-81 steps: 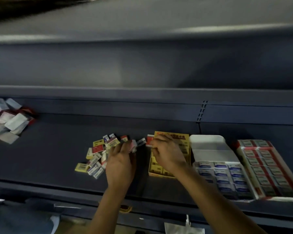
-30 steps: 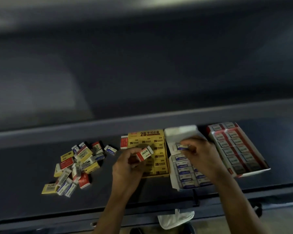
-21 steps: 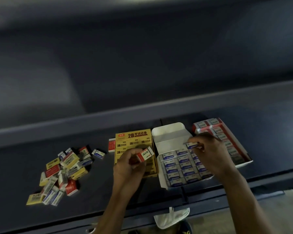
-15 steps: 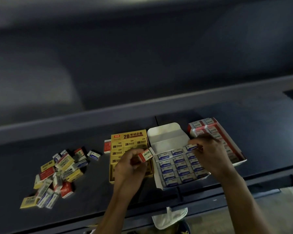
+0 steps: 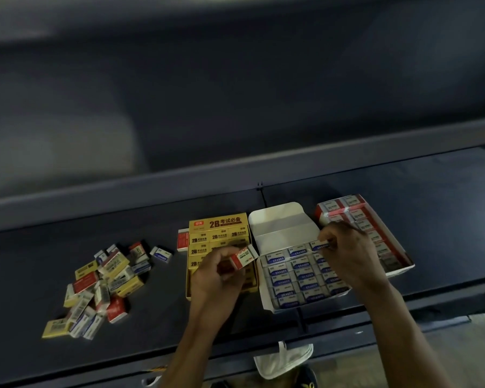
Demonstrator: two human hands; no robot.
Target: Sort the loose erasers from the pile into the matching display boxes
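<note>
I see the left hand pinching a red eraser above the yellow box; right hand fingers clamp a blue eraser over the white box

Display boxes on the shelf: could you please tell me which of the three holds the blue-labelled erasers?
The white middle box, flap folded back, beneath the right hand; the yellow box and the red box flank it.

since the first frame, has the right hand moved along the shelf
Yes. The right hand went rightward, from the yellow box to the white box's back right corner, next to the red box, pinching a blue eraser.
</note>
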